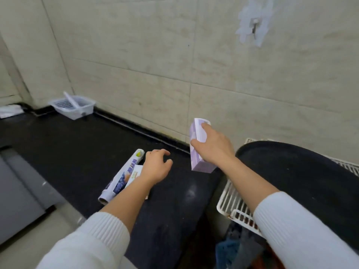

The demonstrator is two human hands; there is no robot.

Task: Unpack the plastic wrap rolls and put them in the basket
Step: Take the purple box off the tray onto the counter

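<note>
My right hand (212,145) grips a long lilac plastic wrap box (198,150) and holds it upright above the black counter, near the wall. My left hand (156,166) hovers over the counter with curled fingers and nothing in it. Just left of it lies a wrapped plastic wrap roll (124,175) with blue print, beside a pale box (135,174) partly hidden under my left wrist. A white perforated basket (85,110) stands far back on the left by the wall, with one white roll (71,100) leaning in it.
A large black round pan (303,183) rests on a white wire rack (231,200) at the right. A grey appliance (17,193) sits at the left edge of the black counter (77,148). A tiled wall with a hook (254,26) runs behind.
</note>
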